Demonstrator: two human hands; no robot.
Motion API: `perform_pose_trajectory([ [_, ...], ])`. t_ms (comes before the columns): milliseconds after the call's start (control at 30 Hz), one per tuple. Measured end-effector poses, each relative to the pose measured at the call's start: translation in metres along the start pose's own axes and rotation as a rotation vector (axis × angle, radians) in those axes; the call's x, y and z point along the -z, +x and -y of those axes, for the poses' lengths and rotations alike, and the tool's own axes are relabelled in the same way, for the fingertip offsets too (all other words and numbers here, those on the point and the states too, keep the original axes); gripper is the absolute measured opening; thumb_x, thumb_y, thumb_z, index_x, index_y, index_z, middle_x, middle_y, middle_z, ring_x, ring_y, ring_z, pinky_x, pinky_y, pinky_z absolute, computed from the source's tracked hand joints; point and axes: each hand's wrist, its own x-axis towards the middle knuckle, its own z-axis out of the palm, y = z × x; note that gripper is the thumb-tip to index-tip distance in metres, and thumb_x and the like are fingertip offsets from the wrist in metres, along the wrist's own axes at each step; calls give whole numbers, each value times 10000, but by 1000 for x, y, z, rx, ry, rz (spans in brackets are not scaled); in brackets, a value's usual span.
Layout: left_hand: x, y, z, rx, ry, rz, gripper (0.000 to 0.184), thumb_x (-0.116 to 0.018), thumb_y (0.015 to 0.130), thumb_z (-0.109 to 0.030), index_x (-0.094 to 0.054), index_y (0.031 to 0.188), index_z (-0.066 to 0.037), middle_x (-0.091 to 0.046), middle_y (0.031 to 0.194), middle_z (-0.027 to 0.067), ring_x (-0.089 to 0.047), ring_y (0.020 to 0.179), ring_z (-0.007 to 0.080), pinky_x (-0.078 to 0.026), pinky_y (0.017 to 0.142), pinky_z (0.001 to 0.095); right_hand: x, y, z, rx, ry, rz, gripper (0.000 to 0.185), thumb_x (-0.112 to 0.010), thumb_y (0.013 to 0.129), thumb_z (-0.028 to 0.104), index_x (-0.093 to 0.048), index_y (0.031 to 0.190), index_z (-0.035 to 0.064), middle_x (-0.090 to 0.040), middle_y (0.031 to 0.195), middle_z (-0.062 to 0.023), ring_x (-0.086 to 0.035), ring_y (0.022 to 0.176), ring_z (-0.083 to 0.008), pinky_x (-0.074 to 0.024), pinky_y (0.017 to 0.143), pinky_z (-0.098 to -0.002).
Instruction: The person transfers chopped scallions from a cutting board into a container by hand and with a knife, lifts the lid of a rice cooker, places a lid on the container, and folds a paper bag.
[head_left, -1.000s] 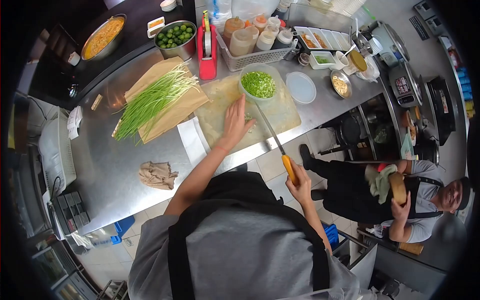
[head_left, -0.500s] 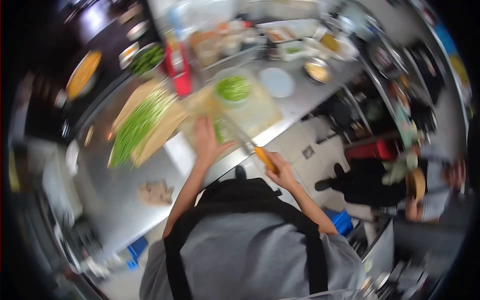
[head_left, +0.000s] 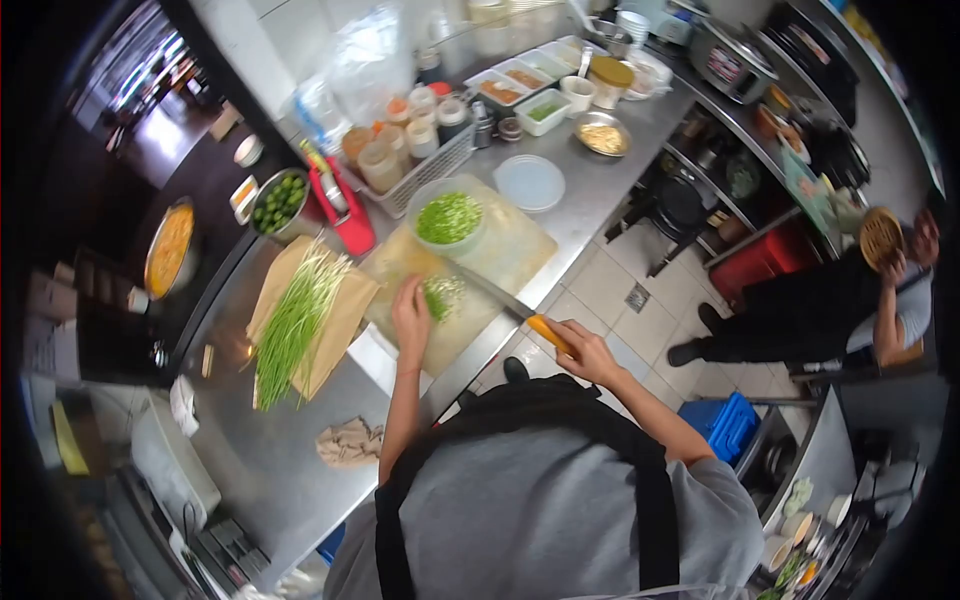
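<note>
My right hand is wrapped round the orange handle of a kitchen knife. Its blade lies low over a pale cutting board, pointing toward a clear tub of chopped green onions. Beside the blade sits a small pile of chopped green onions. My left hand is at the left edge of this pile, fingers stretched down toward the board and no object visible in them. Farther left, a bunch of long green onions rests on brown paper.
A red holder, a pot of green limes and a basket of bottles stand behind the board. A round lid lies to its right. Crumpled paper is near the front edge. Another person stands at the right.
My left hand's spread fingers have drawn closer together beside the chopped pile. The knife stays in my right hand. The whole view has shifted and sharpened. The other person's round woven item is higher.
</note>
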Motion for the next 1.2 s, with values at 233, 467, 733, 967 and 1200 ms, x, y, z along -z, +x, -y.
perform_pose_trajectory([
  [233, 40, -14, -20, 108, 68, 35, 260, -612, 835, -111, -600, 1064, 13, -610, 1080, 174, -607, 953, 273, -474, 813, 326, -5, 18, 3, 125, 117, -6, 598, -582, 719, 43, -475, 1304, 110, -572, 945, -128, -603, 760, -295, -513, 675, -332],
  [467, 34, -19, -32, 116, 351, 244, 796, -822, 574, -149, -423, 1224, 76, -441, 1114, 218, -475, 1065, 377, -427, 884, 398, 20, 19, 1, -255, 663, 169, 544, -493, 765, -20, -483, 1300, 76, -605, 870, -59, -536, 556, -79, -452, 495, -216],
  [733, 14, -9, -25, 267, 227, 269, 748, -809, 567, -86, -440, 1201, 58, -430, 1104, 207, -508, 1006, 365, -447, 859, 404, 8, 31, -18, -410, 790, 268, 545, -462, 814, 14, -449, 1344, 137, -607, 810, -61, -526, 555, -77, -441, 496, -209],
  [967, 2, -1, -20, 232, 182, 174, 576, -781, 596, -31, -539, 1116, 27, -496, 928, 136, -569, 625, 187, -495, 601, 304, -10, 45, -14, -301, 528, 261, 444, -549, 900, 172, -467, 1335, 213, -582, 701, -10, -458, 525, -52, -420, 497, -222],
  [1200, 1, 5, -18, 215, 152, 91, 424, -774, 599, -28, -595, 983, 1, -560, 794, 103, -565, 587, 176, -488, 555, 301, -18, 57, -3, -306, 552, 300, 413, -534, 920, 204, -474, 1328, 228, -572, 669, -1, -444, 496, -49, -407, 477, -220],
])
